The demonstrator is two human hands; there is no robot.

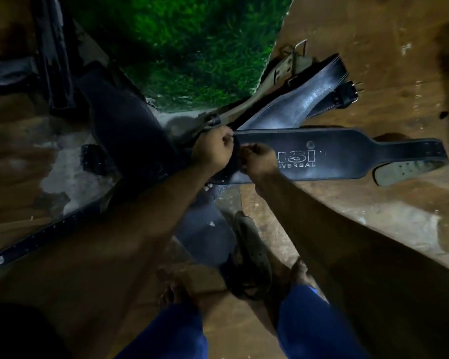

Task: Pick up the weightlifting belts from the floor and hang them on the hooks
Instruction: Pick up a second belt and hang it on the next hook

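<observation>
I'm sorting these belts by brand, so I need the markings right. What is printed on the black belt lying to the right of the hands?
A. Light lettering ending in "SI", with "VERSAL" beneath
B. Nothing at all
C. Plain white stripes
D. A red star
A: the black belt shows light lettering "SI" above "VERSAL", its start covered by the right hand.

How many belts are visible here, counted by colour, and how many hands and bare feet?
Black belts: at least 3, the printed one, a shiny one behind it, and a long strap at lower left
Tan belts: 1
Hands: 2, left hand and right hand
Bare feet: 2
Total: 8; the dark overlapping pile may hide more.
</observation>
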